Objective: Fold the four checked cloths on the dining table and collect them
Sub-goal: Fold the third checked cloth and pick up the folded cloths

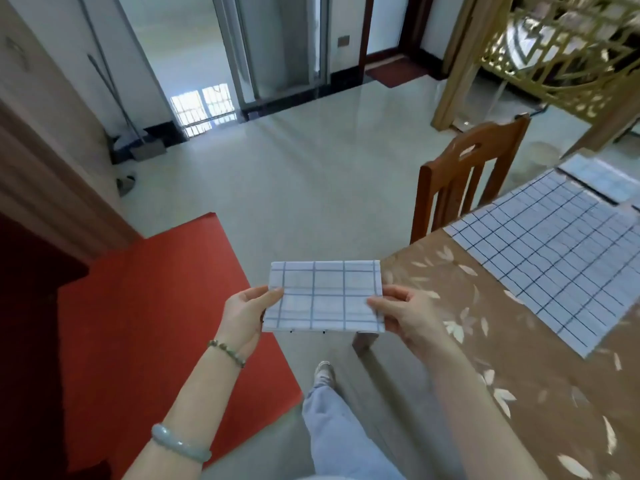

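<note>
A folded white cloth with blue checks is held flat in the air beyond the dining table's left corner. My left hand pinches its left edge, thumb on top. My right hand pinches its right edge the same way. On the brown leaf-patterned dining table a second checked cloth lies spread flat. A third cloth lies beyond it at the far right edge of the view, partly cut off.
A wooden chair stands at the table's far left side. A red mat covers the floor to the left. A dark wooden cabinet is at the far left. My leg and shoe are below the cloth.
</note>
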Demonstrator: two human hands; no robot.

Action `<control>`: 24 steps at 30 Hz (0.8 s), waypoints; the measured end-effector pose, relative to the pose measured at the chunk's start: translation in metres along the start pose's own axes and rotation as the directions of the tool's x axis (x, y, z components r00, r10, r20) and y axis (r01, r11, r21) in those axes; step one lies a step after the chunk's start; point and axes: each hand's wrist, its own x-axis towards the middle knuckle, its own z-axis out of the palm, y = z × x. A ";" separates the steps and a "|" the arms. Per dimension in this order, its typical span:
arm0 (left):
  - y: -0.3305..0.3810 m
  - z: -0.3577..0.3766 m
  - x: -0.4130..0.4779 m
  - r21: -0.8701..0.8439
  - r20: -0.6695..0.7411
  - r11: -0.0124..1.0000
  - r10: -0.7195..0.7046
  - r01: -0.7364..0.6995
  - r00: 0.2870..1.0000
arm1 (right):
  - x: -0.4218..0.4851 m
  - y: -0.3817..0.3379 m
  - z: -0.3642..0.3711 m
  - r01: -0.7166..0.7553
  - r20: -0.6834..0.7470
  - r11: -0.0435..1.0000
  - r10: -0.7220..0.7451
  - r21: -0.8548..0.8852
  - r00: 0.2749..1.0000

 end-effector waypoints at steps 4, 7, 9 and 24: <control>0.045 0.020 0.069 0.019 0.041 0.999 -0.046 0.045 0.998 | 0.064 -0.046 0.008 -0.015 -0.008 0.999 0.015 0.047 1.000; 0.079 0.031 0.115 0.053 0.047 0.997 -0.050 0.048 0.998 | 0.100 -0.080 0.014 -0.024 -0.017 0.999 0.025 0.037 1.000; 0.094 0.037 0.144 0.077 0.053 0.995 -0.059 0.055 0.997 | 0.123 -0.099 0.019 -0.038 -0.013 0.998 0.038 0.044 0.999; 0.234 0.139 0.409 0.339 0.350 0.935 -0.019 -0.108 0.937 | 0.324 -0.222 0.058 -0.018 -0.292 0.960 0.102 0.278 0.951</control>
